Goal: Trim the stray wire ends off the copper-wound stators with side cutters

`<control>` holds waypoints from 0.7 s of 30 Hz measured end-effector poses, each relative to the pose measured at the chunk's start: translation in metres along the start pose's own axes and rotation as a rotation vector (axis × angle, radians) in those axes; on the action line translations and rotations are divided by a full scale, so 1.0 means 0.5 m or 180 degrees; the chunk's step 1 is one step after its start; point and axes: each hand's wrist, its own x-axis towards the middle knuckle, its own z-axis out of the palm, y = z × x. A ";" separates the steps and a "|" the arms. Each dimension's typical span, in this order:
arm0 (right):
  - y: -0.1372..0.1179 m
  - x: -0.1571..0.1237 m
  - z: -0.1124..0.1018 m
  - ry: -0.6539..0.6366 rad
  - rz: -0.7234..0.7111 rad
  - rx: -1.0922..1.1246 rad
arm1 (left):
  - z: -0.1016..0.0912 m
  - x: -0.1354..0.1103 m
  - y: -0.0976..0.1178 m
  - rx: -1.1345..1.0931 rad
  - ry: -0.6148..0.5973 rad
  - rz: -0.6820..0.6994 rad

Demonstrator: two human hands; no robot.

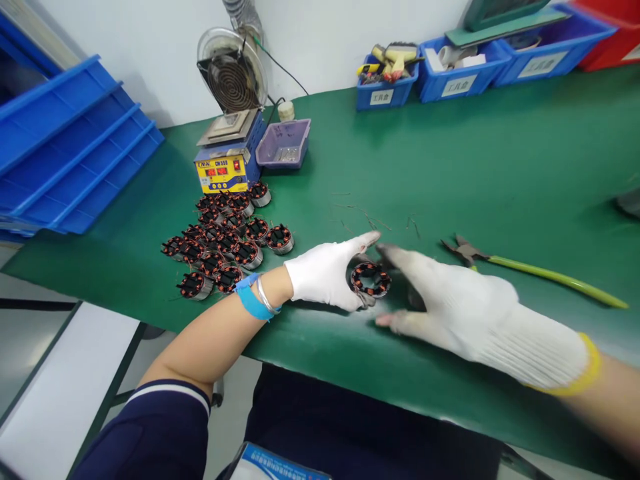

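Note:
A ring-shaped motor stator (371, 279) with copper windings and black insulation rests on the green table near its front edge. My left hand (327, 275), in a white glove, grips it from the left, thumb and fingers around its rim. My right hand (445, 300), gloved too and a little blurred by motion, is just right of the stator with thumb and fingers spread and nothing between them. Green-handled cutting pliers (540, 268) lie beyond the right hand. Many similar stators (227, 241) stand in a cluster to the left.
Behind the cluster sits a yellow-fronted soldering pot (223, 173) with a round fan (233, 79) above. A purple tray (283, 145) is beside it. Blue tool bins (383, 99) line the wall. Stacked blue crates (75, 150) stand at left. Wire scraps (370, 219) lie mid-table.

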 end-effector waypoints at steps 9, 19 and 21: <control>0.016 0.024 0.031 -0.0204 -0.0115 0.0290 | -0.001 -0.015 -0.003 0.0258 0.0185 0.0037; 0.001 0.027 0.000 -0.0372 0.0225 0.1228 | 0.030 -0.016 0.024 0.0359 0.0498 0.0166; 0.003 0.026 0.001 -0.0460 0.0261 0.1242 | 0.033 -0.013 0.030 0.0500 0.0429 0.0119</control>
